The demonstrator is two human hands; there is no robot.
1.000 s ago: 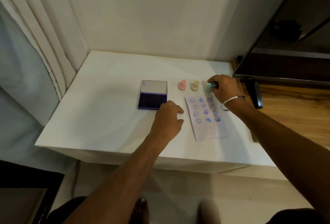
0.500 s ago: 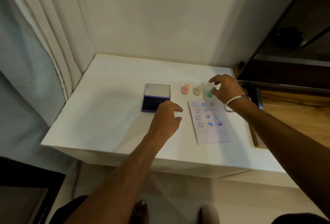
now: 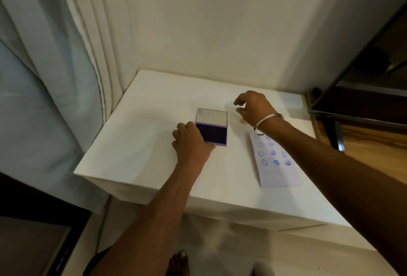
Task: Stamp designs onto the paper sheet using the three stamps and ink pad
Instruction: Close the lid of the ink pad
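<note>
We see a matt white table (image 3: 136, 143) with a smooth top. At its 3 o'clock edge the paper sheet (image 3: 277, 174) looks thin, matt and pale. At centre the ink pad (image 3: 211, 126) has a glossy lid and dark inked surface. A shiny metal bangle (image 3: 267, 118) circles one wrist. At 9 o'clock hangs soft, pleated cloth curtain (image 3: 66, 55); at 3 o'clock, grained wood (image 3: 374, 143).

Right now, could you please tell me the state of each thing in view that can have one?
Ink pad: lid open, dark pad exposed.
Paper sheet: flat on the table, partly stamped in three columns.
Left hand: gripping the ink pad's near left corner.
Right hand: raised beyond the sheet, fingers loosely curled, holding nothing visible.
Stamps: mostly hidden behind the right hand.
</note>
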